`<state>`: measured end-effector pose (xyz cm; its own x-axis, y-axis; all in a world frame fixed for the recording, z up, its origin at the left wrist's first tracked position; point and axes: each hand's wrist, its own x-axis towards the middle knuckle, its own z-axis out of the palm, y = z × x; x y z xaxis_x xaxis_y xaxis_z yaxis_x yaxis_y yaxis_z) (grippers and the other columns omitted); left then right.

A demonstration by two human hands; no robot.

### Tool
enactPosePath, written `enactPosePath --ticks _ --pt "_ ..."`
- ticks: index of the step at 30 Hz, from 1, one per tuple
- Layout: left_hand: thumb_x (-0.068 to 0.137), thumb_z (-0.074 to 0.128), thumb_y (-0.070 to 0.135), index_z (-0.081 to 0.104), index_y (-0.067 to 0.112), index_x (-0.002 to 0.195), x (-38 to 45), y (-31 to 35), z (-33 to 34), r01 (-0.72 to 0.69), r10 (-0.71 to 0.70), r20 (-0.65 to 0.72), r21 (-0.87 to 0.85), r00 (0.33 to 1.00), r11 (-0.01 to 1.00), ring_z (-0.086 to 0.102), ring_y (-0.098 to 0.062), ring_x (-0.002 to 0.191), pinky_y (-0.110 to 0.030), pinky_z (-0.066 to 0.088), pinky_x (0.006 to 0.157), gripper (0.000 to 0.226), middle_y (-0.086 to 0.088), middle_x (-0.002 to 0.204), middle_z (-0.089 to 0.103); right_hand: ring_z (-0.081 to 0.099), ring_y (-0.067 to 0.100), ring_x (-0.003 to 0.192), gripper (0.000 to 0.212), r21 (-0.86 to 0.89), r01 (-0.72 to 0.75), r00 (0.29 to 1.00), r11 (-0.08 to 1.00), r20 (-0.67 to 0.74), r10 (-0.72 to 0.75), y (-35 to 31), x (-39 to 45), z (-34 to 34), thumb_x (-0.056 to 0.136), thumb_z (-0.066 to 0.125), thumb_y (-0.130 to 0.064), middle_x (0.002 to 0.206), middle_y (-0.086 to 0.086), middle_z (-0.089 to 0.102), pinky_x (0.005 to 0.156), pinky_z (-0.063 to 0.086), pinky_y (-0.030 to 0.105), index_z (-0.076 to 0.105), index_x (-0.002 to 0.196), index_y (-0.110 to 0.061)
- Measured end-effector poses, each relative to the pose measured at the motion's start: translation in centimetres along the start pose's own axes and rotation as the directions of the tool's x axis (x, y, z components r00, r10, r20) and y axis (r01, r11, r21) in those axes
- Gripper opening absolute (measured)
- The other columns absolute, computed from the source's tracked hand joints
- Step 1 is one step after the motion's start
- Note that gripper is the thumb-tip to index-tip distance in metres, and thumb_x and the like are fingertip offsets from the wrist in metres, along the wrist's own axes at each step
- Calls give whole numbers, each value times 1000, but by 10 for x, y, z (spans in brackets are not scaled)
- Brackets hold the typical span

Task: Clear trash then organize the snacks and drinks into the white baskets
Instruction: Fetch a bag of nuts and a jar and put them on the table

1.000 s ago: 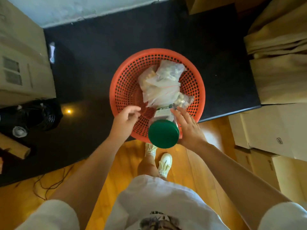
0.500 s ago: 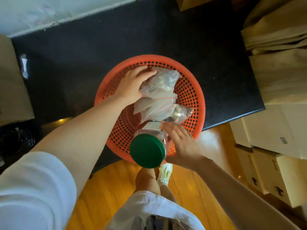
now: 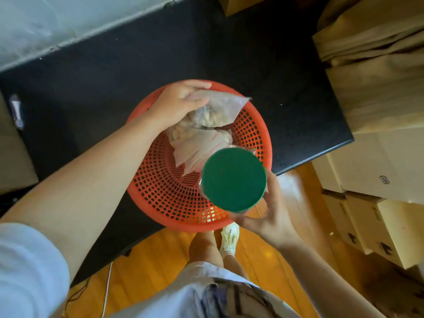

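- Jar with green lid (image 3: 234, 179) held above the near right part of the orange basket (image 3: 160, 193), lid facing the camera, body mostly hidden under the lid.
- Right hand (image 3: 270, 216) grips the jar from below and the right side, thumb and fingers curled round its clear wall just under the lid.
- Left hand (image 3: 176, 104) grasps the top clear bag of nuts (image 3: 215, 112), fingers wrapped over its upper edge, at the far side of the basket.
- Bag looks partly lifted; cannot tell if it still touches the pile below.
- More clear zip bags (image 3: 197, 148) lie under it inside the basket, one with a red seal line, reaching to just beside the jar.
- Orange basket is round, perforated plastic, sits on the black table (image 3: 263, 65) with its near rim overhanging the table edge.
- Small wrapper (image 3: 16, 111) lies on the far left of the table, too blurred to identify.
- Cardboard boxes (image 3: 378, 175) stacked to the right of the table, brown paper (image 3: 371, 37) piled above them.
- Wooden floor (image 3: 156, 267) below, person's legs and a white shoe (image 3: 229, 237) under the basket rim.
- White sleeve (image 3: 27, 271) at lower left, thin cable (image 3: 106, 292) on the floor near it.
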<state>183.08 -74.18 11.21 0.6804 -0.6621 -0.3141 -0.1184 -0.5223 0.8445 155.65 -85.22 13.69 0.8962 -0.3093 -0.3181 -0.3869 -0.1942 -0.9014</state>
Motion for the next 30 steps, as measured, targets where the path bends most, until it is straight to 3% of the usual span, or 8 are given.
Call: enactPosePath --ticks 3,6,10,14,17,20,25,30 --pt "90 56 23 72 26 87 -8 25 -5 58 -108 -102 -405 989 913 67 3 80 -17 51 74 17 11 84 72 45 18 128 86 245 -56 996 968 -60 72 -12 0 -3 59 79 -37 135 1 48 105 39 47 37 134 -31" --pt "89 52 24 72 22 90 -21 43 -9 5 -133 -139 -674 981 739 68 -11 87 -30 53 83 20 4 85 74 48 30 126 88 453 -96 985 886 -85 150 -22 -6 -7 61 73 -31 136 12 49 102 38 58 32 137 -15" --pt "97 38 31 65 14 105 -53 58 3 42 -182 -83 -806 980 590 68 -15 92 -32 55 79 33 1 91 73 57 28 116 69 536 -33 973 843 -175 150 -35 -21 -14 68 59 -33 128 14 55 89 52 39 36 131 -17" --pt "94 30 53 75 16 99 -96 69 33 286 -305 166 -867 938 409 69 -21 98 -34 57 82 59 -7 100 75 50 39 122 78 609 38 929 792 -315 197 -42 -45 -24 73 52 -34 134 24 48 95 48 48 26 138 0" --pt "84 42 59 55 10 129 -127 80 63 437 -348 316 -826 882 358 56 -31 120 -46 47 99 68 -17 133 56 51 44 118 82 678 54 893 733 -361 268 -39 -75 -30 73 54 -41 132 28 50 95 45 57 28 137 4" --pt "73 58 59 55 14 129 -148 96 86 498 -223 446 -773 867 392 57 -31 119 -45 51 93 72 -15 132 57 60 41 106 89 728 81 841 681 -416 345 -32 -113 -38 69 63 -51 121 27 58 85 53 47 35 131 6" --pt "34 92 42 76 18 84 -182 135 131 516 -32 689 -510 724 689 70 -11 75 -21 57 64 58 1 76 73 64 32 105 89 723 46 788 690 -451 419 -18 -194 -42 63 69 -62 117 15 65 82 55 41 41 130 -10" --pt "53 82 6 61 10 108 -251 160 191 505 -62 780 -339 622 794 65 -23 93 -34 55 83 59 -9 96 68 66 31 102 79 722 78 685 688 -540 489 -1 -301 -17 56 80 -47 112 10 68 84 54 52 45 123 -20"
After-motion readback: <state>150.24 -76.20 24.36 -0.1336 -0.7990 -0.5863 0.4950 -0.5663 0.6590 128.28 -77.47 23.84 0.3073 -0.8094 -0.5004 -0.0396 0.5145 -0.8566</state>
